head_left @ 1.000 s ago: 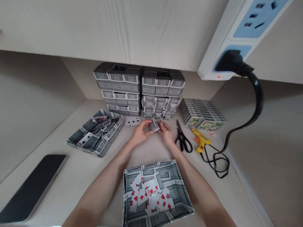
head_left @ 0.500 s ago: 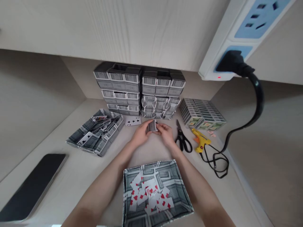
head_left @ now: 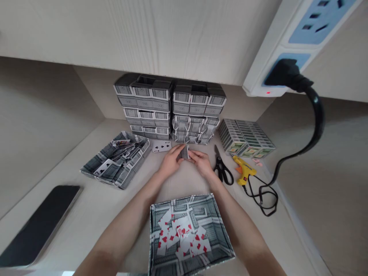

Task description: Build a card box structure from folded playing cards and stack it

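Observation:
Between my two hands a playing card [head_left: 184,152] is gripped, its patterned grey back showing; it looks bent or folded. My left hand [head_left: 170,159] pinches its left side with thumb and fingers. On the right side, my right hand [head_left: 200,161] is closed on the same card. Just behind my left hand a three of clubs [head_left: 161,146] lies face up on the table. A tray made of cards [head_left: 153,230] sits between my forearms with several red-suit pieces [head_left: 184,234] in it. Another card tray [head_left: 126,178], at the left, holds several black-suit cards [head_left: 123,155].
Stacked card boxes [head_left: 149,100] stand at the back, with green-ended packs [head_left: 244,138] to their right. Black scissors [head_left: 220,168] and a yellow glue gun [head_left: 243,170] with a looping cord lie right of my hands. A phone [head_left: 40,226] lies left. A plugged power strip [head_left: 283,61] hangs above.
My fingers have shifted slightly on the card, and less of its white edge shows on the right. The camera view has moved a little; everything else stays in place.

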Tool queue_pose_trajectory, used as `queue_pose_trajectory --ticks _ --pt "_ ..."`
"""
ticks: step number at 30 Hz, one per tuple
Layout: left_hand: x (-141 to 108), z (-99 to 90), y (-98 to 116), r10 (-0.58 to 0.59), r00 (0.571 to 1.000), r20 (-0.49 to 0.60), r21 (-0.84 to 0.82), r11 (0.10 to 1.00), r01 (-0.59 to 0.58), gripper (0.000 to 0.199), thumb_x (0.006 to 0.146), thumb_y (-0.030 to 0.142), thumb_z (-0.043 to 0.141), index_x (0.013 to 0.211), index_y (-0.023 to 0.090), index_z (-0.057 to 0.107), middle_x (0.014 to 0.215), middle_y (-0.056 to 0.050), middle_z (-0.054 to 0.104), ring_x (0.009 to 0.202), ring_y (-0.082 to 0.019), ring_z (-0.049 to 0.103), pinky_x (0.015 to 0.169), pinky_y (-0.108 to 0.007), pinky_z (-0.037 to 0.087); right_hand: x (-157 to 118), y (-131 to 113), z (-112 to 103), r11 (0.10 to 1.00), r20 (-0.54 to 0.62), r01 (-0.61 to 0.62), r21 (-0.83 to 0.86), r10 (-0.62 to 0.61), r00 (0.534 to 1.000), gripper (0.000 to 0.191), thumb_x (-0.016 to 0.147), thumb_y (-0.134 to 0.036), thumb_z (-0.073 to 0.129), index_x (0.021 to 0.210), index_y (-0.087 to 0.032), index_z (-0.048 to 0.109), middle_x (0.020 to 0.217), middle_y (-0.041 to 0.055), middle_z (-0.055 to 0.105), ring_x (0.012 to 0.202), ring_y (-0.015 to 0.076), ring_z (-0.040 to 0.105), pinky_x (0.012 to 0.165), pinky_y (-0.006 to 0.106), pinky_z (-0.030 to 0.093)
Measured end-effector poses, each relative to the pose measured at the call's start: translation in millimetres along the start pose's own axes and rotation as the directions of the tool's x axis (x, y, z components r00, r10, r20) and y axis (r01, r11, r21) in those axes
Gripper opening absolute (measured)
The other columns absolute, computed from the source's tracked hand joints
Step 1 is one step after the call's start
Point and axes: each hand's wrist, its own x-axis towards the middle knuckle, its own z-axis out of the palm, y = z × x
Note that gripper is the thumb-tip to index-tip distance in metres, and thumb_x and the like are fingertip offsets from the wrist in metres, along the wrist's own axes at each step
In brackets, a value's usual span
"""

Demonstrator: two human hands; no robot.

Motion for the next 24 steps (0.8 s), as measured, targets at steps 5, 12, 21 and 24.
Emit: queue_pose_trajectory --ticks 5,12,21,24 --pt "-0.5 -1.2 1.0 0.004 1.000 -0.007 -0.028 1.000 -0.004 0.059 0.071 0.006 0.050 0.126 0.023 0.039 0.129 -0.006 0.045 0.121 -0.019 0.039 0.102 -0.042 0.033 3.0 4.8 -2.5 0.997 -0.004 0.004 -0.081 -0.004 1.000 0.037 0.050 -0.037 0.076 0.079 -0.016 0.070 0.079 0.0031 0.068 0.072 0.0169 0.061 0.071 0.032 0.049" --pt "-0.3 0.1 2.7 -0.001 0.999 -0.041 -0.020 1.000 0.000 0.057 0.071 0.006 0.051 0.125 0.022 0.040 0.129 -0.006 0.045 0.120 -0.018 0.040 0.102 -0.039 0.033 0.2 4.4 0.1 0.993 0.042 0.032 -0.117 -0.027 0.999 0.039 0.056 -0.048 0.069 0.082 -0.019 0.070 0.087 0.0029 0.068 0.080 0.0197 0.060 0.070 0.031 0.049" --pt "0.1 0.1 2.6 0.007 0.998 -0.064 -0.020 1.000 -0.008 0.055 0.072 0.009 0.054 0.123 0.023 0.041 0.127 -0.006 0.048 0.119 -0.019 0.042 0.101 -0.041 0.035 -0.6 4.0 -0.9 0.995 0.063 0.033 -0.090 -0.027 0.998 0.037 0.058 -0.046 0.069 0.083 -0.019 0.070 0.086 0.0024 0.068 0.079 0.0193 0.060 0.069 0.030 0.048" --pt "-0.1 0.6 2.4 0.020 0.998 -0.053 -0.023 1.000 -0.021 0.055 0.071 0.009 0.055 0.122 0.023 0.041 0.126 -0.007 0.048 0.118 -0.020 0.043 0.099 -0.042 0.036 -1.2 2.4 -0.7 0.995 0.055 0.010 -0.098 -0.005 0.998 0.039 0.057 -0.045 0.070 0.086 -0.019 0.069 0.087 0.0027 0.068 0.080 0.0192 0.060 0.070 0.030 0.049"
